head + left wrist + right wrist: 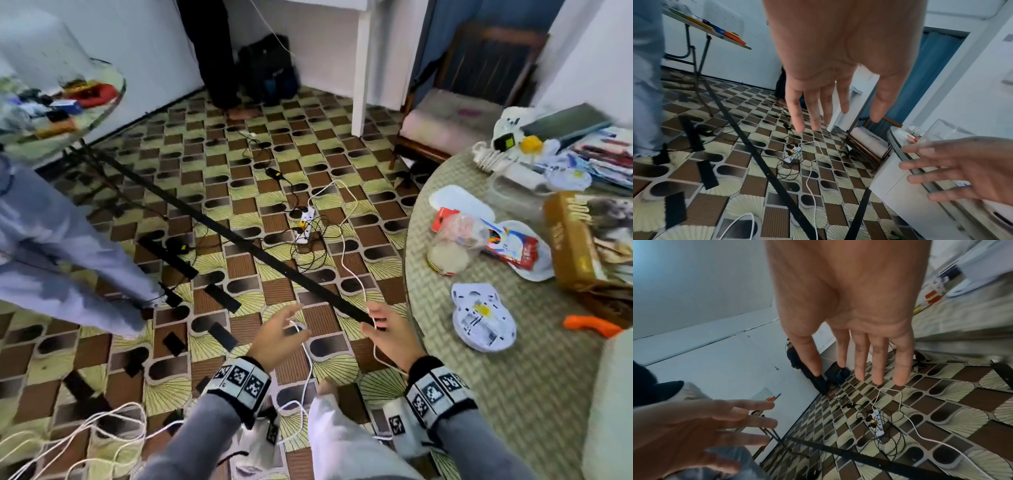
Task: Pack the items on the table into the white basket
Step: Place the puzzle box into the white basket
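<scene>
The round table (534, 383) with a green woven cloth stands at the right. On it lie a white plastic pack (483, 322), an orange tool (591, 325), a clear bag (452, 246), a red and blue packet (513, 246) and a brown box (582, 240). A pale rounded shape (609, 394) at the lower right edge may be the white basket; I cannot tell. My left hand (291, 325) (828, 105) and right hand (376, 325) (859, 361) hover over the floor left of the table, fingers spread, holding nothing.
A white cable (352, 274) runs from a power strip (305, 222) across the patterned floor under my hands. A long black bar (239, 233) crosses the floor. Another person's legs (68, 257) stand at the left. A wooden chair (455, 113) is behind the table.
</scene>
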The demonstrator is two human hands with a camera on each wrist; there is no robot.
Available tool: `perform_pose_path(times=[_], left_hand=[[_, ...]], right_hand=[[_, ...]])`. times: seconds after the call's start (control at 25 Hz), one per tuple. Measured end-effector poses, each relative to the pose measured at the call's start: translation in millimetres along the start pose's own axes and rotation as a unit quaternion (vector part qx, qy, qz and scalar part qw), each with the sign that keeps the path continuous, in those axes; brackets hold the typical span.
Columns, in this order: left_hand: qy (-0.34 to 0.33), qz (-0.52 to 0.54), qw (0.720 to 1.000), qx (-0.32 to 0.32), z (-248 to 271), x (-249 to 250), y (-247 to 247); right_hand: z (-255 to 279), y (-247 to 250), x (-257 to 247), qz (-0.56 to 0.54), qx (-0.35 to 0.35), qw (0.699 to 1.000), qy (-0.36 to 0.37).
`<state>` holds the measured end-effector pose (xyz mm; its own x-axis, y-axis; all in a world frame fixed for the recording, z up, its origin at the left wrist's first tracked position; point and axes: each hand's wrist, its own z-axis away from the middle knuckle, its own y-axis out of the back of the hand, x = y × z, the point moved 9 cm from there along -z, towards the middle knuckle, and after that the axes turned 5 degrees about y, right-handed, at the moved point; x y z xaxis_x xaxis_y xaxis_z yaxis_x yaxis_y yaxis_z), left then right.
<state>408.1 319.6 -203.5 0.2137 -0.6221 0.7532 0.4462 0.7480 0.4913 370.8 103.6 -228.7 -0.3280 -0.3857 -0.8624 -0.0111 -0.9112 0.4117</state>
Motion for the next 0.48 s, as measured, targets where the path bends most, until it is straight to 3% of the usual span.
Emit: perform_pose_path(times=[0.28, 0.48], left_hand=[[-0.033, 0.010, 0.998, -0.050, -135, 90, 25], [-0.083, -0.003, 0.990, -0.110, -198, 160, 24]], right_hand=[[-111, 59, -53, -0.055, 0.078, 0.995, -0.003], [-156, 104, -79, -0.086, 0.143, 0.986, 0.015]])
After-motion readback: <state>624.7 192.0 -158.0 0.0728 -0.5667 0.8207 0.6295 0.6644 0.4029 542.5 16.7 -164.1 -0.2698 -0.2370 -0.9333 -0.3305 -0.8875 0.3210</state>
